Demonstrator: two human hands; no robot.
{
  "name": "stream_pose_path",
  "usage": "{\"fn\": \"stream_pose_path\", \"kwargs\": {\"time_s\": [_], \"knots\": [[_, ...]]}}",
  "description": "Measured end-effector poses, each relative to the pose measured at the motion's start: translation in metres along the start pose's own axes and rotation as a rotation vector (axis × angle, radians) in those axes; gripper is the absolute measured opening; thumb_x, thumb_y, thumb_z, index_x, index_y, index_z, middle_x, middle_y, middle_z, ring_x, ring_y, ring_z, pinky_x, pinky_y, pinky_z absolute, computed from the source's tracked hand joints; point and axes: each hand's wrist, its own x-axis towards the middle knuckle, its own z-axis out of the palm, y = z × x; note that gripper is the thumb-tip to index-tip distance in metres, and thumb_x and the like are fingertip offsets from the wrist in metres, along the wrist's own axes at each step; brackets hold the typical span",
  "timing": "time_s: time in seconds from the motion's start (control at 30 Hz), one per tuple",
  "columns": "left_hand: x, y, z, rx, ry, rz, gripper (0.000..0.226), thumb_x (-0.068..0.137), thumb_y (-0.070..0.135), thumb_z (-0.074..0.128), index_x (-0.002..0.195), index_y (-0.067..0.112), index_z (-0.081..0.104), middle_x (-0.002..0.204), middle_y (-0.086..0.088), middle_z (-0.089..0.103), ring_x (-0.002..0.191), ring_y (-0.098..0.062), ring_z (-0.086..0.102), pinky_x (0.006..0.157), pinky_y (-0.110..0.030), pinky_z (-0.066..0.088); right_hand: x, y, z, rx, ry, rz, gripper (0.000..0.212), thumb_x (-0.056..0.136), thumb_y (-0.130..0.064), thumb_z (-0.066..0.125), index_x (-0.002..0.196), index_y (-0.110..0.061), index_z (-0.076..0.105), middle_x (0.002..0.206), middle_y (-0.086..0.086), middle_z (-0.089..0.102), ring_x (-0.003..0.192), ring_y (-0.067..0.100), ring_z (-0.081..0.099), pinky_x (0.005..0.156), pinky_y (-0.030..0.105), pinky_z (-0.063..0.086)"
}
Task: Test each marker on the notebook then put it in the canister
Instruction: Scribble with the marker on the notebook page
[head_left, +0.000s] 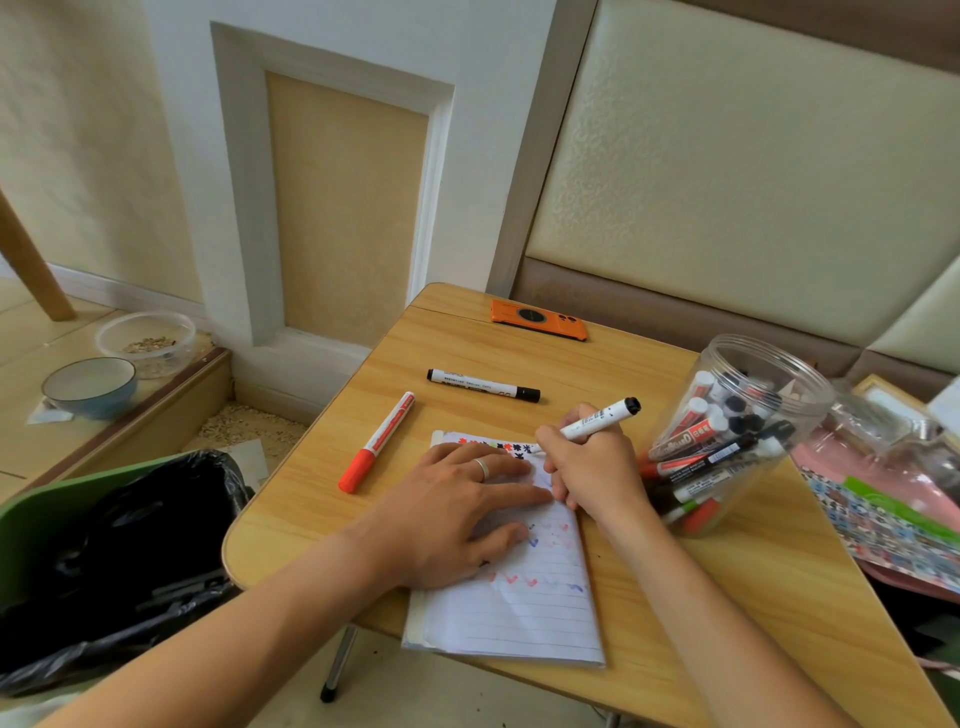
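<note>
While gripped in right hand, marker tip on notebook

- Desk: bare strip between phone and black marker
- Left part: red marker lying aslant
- Right edge: tilted canister, clutter beyond
- Near right corner: open

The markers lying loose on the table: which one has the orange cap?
The orange-capped marker lies left of the notebook, cap toward the person. The other loose one, the black-capped marker, lies farther back, nearer the orange phone.
</note>
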Motion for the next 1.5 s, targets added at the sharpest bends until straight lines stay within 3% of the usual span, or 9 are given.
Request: {"fn": "stream_pose_path", "kwargs": {"time_s": [0.53, 0.87, 1.0, 1.17, 1.33, 1.4, 1.5], "knots": [[0.0, 0.0, 0.0, -0.016, -0.019, -0.001, 0.05, 0.1, 0.061, 0.03, 0.148, 0.049, 0.038, 0.157, 0.016, 0.035, 0.145, -0.009, 0.027, 0.12, -0.035, 0.016, -0.003, -0.002, -0.005, -0.028, 0.01, 0.022, 0.019, 0.09, -0.017, 0.066, 0.094, -0.001, 0.057, 0.061, 0.009, 0.065, 0.042, 0.019, 0.057, 0.039, 0.028, 0.042], [-0.004, 0.002, -0.001, -0.129, 0.042, -0.031, 0.051, 0.091, 0.04, 0.033, 0.138, 0.041, 0.052, 0.143, 0.008, 0.046, 0.133, -0.007, 0.037, 0.115, -0.028, 0.022, -0.003, 0.0, 0.0, -0.02, -0.015, 0.039, 0.017, 0.088, -0.021, 0.069, 0.087, -0.008, 0.058, 0.058, 0.004, 0.064, 0.041, 0.016, 0.052, 0.043, 0.025, 0.04], [-0.005, 0.003, -0.001, -0.096, 0.124, -0.077, 0.047, 0.086, 0.035, 0.039, 0.13, 0.037, 0.056, 0.131, 0.006, 0.05, 0.119, -0.011, 0.044, 0.104, -0.028, 0.031, -0.006, 0.0, 0.001, -0.057, -0.011, 0.019, 0.017, 0.086, -0.022, 0.07, 0.083, -0.01, 0.059, 0.057, 0.002, 0.065, 0.044, 0.013, 0.053, 0.046, 0.027, 0.043], [-0.006, 0.005, -0.002, -0.022, 0.312, -0.247, 0.034, 0.08, 0.037, 0.042, 0.109, 0.027, 0.056, 0.101, 0.008, 0.049, 0.092, -0.011, 0.043, 0.081, -0.029, 0.043, -0.008, -0.001, 0.002, -0.07, -0.009, 0.019, 0.017, 0.085, -0.022, 0.07, 0.082, -0.01, 0.059, 0.057, 0.001, 0.064, 0.045, 0.013, 0.051, 0.046, 0.028, 0.042], [-0.005, -0.001, 0.003, -0.017, 0.336, -0.369, 0.021, 0.076, 0.04, 0.042, 0.088, 0.024, 0.048, 0.081, 0.01, 0.044, 0.078, -0.012, 0.041, 0.067, -0.027, 0.037, -0.013, -0.003, 0.003, -0.094, 0.026, -0.005, 0.017, 0.084, -0.024, 0.07, 0.08, -0.014, 0.057, 0.06, 0.003, 0.066, 0.048, 0.015, 0.054, 0.048, 0.031, 0.043], [-0.005, -0.001, 0.005, -0.022, 0.326, -0.371, 0.017, 0.078, 0.039, 0.046, 0.087, 0.025, 0.048, 0.08, 0.011, 0.043, 0.077, -0.011, 0.041, 0.065, -0.025, 0.034, -0.019, -0.008, 0.006, 0.002, 0.044, -0.009, 0.018, 0.087, -0.021, 0.069, 0.079, -0.015, 0.054, 0.061, 0.004, 0.065, 0.047, 0.015, 0.052, 0.045, 0.026, 0.039], [-0.005, -0.002, 0.006, -0.062, 0.379, -0.361, 0.013, 0.08, 0.034, 0.049, 0.089, 0.024, 0.049, 0.082, 0.01, 0.045, 0.079, -0.011, 0.042, 0.067, -0.027, 0.037, -0.031, -0.019, 0.014, 0.283, -0.064, 0.059, 0.015, 0.093, -0.018, 0.067, 0.084, -0.016, 0.055, 0.064, 0.005, 0.062, 0.047, 0.013, 0.05, 0.04, 0.022, 0.034]]}}
